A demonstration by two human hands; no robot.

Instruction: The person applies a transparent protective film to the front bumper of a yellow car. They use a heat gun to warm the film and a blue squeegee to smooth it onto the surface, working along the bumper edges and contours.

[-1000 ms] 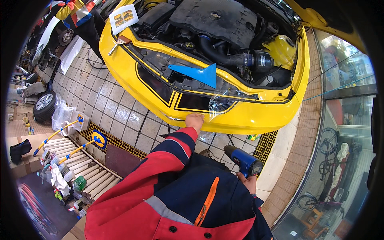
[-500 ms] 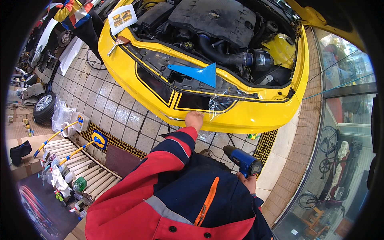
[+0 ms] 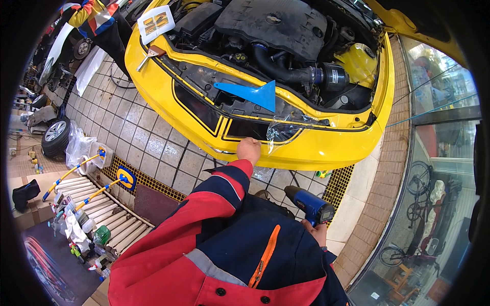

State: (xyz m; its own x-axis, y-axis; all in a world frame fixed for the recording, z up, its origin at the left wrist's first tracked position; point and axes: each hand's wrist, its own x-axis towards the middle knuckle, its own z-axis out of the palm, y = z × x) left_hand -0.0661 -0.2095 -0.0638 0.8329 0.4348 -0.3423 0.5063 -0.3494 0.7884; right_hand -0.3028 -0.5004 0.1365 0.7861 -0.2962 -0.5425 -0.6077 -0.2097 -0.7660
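My left hand [image 3: 249,151] is at the front of a yellow car bumper [image 3: 316,153], its fingers curled in at the lower edge of the dark grille panel [image 3: 247,129]. What those fingertips grip, if anything, is hidden. Just right of that hand, crinkled clear film [image 3: 280,131] clings to the panel and hangs over its edge. In my right hand [image 3: 317,233], low and to the right, is a blue heat gun [image 3: 312,204], its dark nozzle pointing up and left, apart from the bumper.
A blue plastic scraper [image 3: 255,95] lies across the trim ahead of the engine bay [image 3: 275,25]. A brown-and-silver squeegee [image 3: 151,56] and a printed sheet [image 3: 155,24] rest on the car's left. Behind them stands another person [image 3: 97,23]. A white slatted rack [image 3: 109,217] holds bottles at left.
My left hand has shifted slightly upward, onto the lower edge of the grille panel. The heat gun in my right hand has stayed in place.
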